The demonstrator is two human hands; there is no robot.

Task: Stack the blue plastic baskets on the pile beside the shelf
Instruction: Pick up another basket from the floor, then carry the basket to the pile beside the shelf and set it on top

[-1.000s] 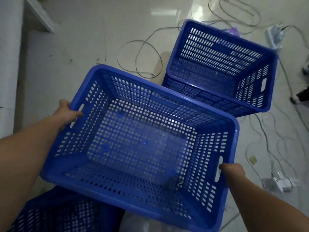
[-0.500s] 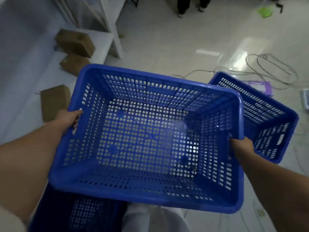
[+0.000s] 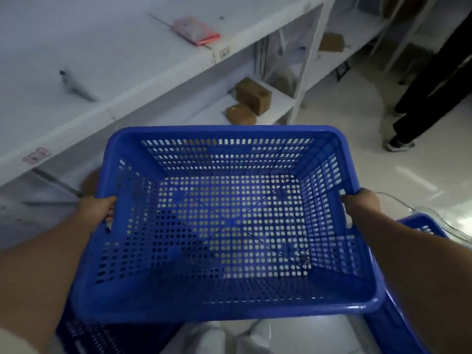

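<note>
I hold a blue perforated plastic basket (image 3: 229,306) level in front of me, open side up, with nothing in it. My left hand (image 3: 98,209) grips its left handle slot and my right hand (image 3: 362,204) grips its right one. Under the held basket, a second blue basket (image 3: 398,325) shows at the lower right and a third blue basket (image 3: 102,337) at the lower left; both are mostly hidden. The white shelf (image 3: 143,80) runs along the left and ahead.
Brown cardboard boxes (image 3: 251,97) lie on the shelf's lower board. A red-edged packet (image 3: 195,30) rests on the shelf top. A person's dark-trousered legs and shoe (image 3: 408,129) stand at the right. A cable (image 3: 419,210) trails on the glossy white floor.
My view has swung left towards the shelf, carrying the basket along. The basket on the floor has slid to the lower right of the view. Both hands keep their grip.
</note>
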